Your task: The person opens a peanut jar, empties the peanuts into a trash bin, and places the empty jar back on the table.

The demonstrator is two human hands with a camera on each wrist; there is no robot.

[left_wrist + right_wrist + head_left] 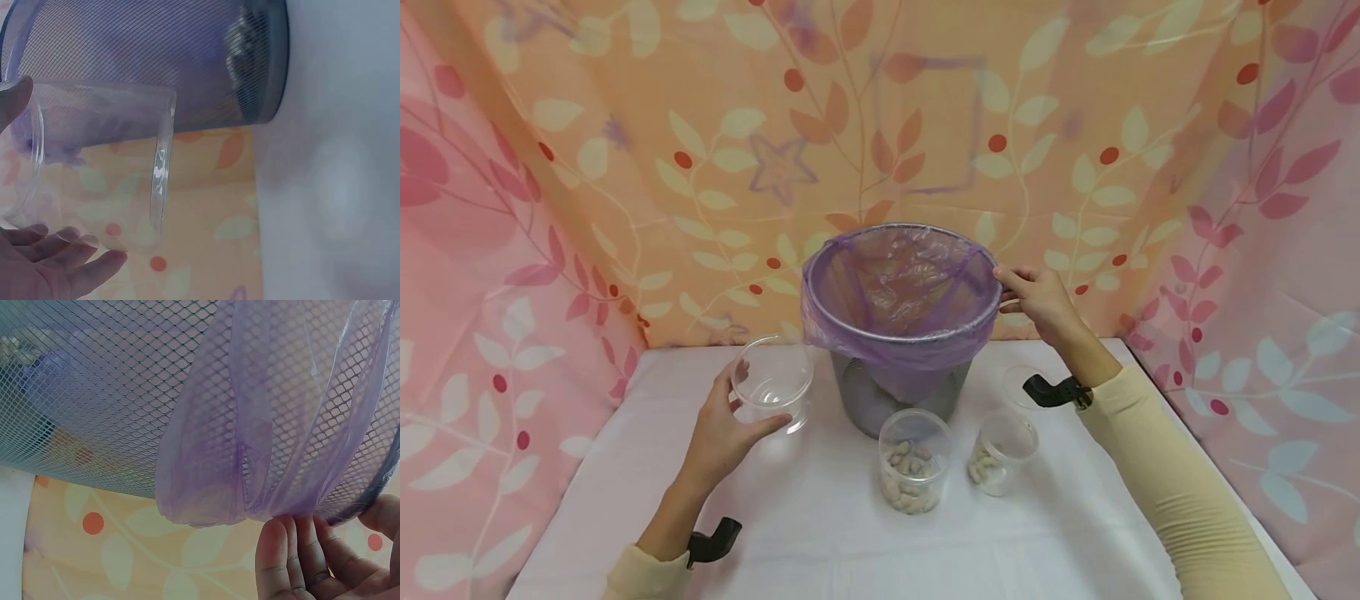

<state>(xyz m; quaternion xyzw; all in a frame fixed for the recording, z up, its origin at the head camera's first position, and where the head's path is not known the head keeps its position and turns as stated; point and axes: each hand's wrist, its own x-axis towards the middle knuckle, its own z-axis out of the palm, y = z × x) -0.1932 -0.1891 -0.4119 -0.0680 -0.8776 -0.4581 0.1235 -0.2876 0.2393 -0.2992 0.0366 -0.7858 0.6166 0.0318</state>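
Observation:
A grey mesh bin (880,408) lined with a purple plastic bag (901,287) stands at the middle back of the table. My left hand (724,429) grips an empty clear plastic cup (772,385), tilted and lifted just left of the bin. In the left wrist view the cup (100,156) lies between my thumb and fingers (59,265), with the bin (206,56) behind it. My right hand (1032,293) pinches the bin's rim on its right side. In the right wrist view my fingers (300,556) sit under the folded bag edge (244,450) over the mesh (87,387).
Two clear containers with peanuts stand in front of the bin, a larger one (914,463) and a smaller one (1002,454). Another clear empty cup (1017,385) stands behind my right wrist. A white cloth (820,542) covers the table; floral curtains (625,167) close in the back and sides.

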